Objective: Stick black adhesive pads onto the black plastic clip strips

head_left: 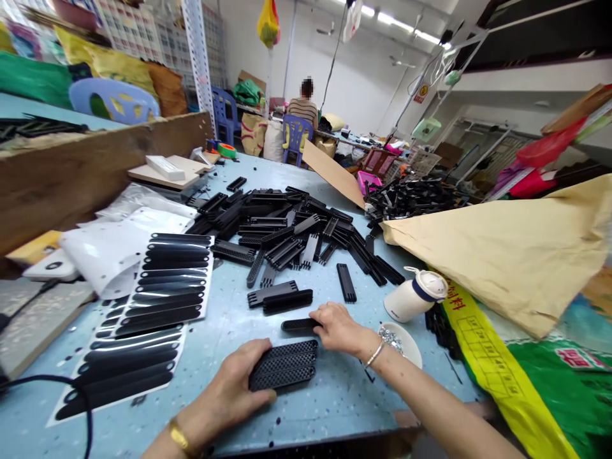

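Note:
My left hand (pixel 243 381) is closed around the left end of a group of black textured plastic strips (pixel 285 364) lying side by side. Just beyond them, the fingers of my right hand (pixel 335 326) pinch the right end of a single black plastic strip (pixel 299 326). Two more black pieces, a slotted one (pixel 268 294) and a darker one (pixel 287 301), lie farther off. A lone black piece (pixel 346 282) rests to the right of them. Behind, a large heap of similar black pieces (pixel 282 223) spreads over the blue table (pixel 344 408).
Sheets of glossy black strips (pixel 167 287) lie at left. On the right are a white dish (pixel 412 347) with small metal parts, a white bottle (pixel 412 296) lying tilted, and a yellow-green sack (pixel 497 363). A cardboard sheet (pixel 335 175) leans behind the heap. A person (pixel 303 109) sits far back.

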`<state>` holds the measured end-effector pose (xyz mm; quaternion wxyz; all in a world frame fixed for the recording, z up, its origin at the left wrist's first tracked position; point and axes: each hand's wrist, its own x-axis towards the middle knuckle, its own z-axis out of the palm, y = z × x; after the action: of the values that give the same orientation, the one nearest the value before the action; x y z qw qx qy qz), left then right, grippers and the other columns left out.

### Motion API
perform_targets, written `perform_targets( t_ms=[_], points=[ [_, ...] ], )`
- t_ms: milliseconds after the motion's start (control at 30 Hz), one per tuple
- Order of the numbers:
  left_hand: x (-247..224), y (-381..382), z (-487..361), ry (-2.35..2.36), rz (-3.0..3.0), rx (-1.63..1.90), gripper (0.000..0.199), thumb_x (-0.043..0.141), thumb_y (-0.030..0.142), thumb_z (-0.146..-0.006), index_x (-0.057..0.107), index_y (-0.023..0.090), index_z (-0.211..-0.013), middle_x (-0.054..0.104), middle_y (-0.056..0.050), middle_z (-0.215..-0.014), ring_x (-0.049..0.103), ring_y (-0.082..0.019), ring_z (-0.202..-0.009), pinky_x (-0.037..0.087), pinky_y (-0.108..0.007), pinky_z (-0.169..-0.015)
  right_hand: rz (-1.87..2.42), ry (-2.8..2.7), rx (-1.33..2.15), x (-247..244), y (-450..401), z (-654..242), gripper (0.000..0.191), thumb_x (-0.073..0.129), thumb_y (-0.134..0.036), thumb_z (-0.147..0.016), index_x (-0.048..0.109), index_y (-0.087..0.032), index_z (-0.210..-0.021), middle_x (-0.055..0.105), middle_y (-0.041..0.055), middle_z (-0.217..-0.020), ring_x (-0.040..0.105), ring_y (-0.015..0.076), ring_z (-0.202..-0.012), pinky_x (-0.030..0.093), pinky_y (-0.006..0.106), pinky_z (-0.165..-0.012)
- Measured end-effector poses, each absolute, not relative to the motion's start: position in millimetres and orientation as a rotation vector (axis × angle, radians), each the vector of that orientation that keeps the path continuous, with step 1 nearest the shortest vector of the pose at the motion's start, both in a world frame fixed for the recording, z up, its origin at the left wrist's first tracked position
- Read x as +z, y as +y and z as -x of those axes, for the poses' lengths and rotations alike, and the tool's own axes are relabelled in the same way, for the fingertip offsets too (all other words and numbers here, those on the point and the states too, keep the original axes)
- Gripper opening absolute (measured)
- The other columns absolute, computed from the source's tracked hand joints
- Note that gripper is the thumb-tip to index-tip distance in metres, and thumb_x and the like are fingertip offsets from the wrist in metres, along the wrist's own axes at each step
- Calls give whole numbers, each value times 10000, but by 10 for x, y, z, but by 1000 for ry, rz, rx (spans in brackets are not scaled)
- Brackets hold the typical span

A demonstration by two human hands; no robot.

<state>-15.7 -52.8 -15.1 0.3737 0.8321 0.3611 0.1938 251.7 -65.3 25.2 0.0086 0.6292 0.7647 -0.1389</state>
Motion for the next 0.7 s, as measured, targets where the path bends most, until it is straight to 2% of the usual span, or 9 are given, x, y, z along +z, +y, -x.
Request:
perform_targets(
  t_ms=[133, 233, 333, 400, 533, 633, 700],
  points=[
    [-131, -557, 166, 961, -2095, 488, 734, 735, 168, -569, 548, 197, -1278, 642, -142, -1266, 615, -329, -1132, 499, -488, -971, -1962, 2420, -472, 249, -606, -2502, 259, 609, -194, -820, 675, -191, -1070, 689, 69, -980, 591, 233, -961, 397, 317, -846],
    [-69, -551, 181, 1006, -2052, 476, 726, 756, 236, -588, 558, 198, -1285, 671, -122, -1228, 646, -310, -1079, 531, -440, -926, -1985, 2444, -492, 257, -589, -2541, 246, 592, -278, -866, 675, -208, -1085, 697, 61, -965, 609, 224, -939, 410, 304, -830],
    [4, -476, 191, 1088, -2015, 538, 589, 713, 390, -685, 608, 189, -1229, 702, -117, -1175, 667, -300, -1041, 528, -425, -919, -2065, 2434, -479, 258, -612, -2649, 250, 583, -323, -884, 685, -189, -1069, 695, 86, -960, 620, 238, -932, 421, 317, -818],
    [45, -377, 175, 1140, -1969, 593, 504, 633, 458, -751, 641, 177, -1169, 730, -114, -1098, 685, -286, -983, 528, -408, -899, -2115, 2419, -473, 245, -647, -2721, 204, 621, -314, -859, 706, -166, -972, 690, 100, -896, 629, 250, -880, 431, 327, -781],
    [80, -106, 45, 1179, -1847, 531, 412, 479, 509, -841, 677, 167, -957, 722, -49, -718, 680, -215, -622, 529, -312, -615, -2140, 2483, -524, 186, -692, -2698, 162, 624, -252, -864, 681, -162, -742, 657, 75, -761, 624, 219, -751, 446, 312, -715],
    [39, 91, -85, 1160, -1791, 468, 437, 378, 510, -888, 599, 189, -689, 657, -10, -558, 595, -163, -391, 438, -256, -424, -2178, 2597, -588, 125, -654, -2533, 133, 618, -230, -869, 668, -169, -762, 656, 77, -823, 622, 215, -808, 466, 316, -762],
    [-13, 188, -133, 1183, -1770, 469, 380, 416, 478, -862, 527, 205, -622, 598, 17, -468, 551, -157, -326, 388, -244, -376, -2233, 2668, -661, 69, -608, -2423, 42, 644, -186, -834, 670, -177, -803, 664, 86, -934, 622, 219, -909, 475, 321, -823]
  ],
)
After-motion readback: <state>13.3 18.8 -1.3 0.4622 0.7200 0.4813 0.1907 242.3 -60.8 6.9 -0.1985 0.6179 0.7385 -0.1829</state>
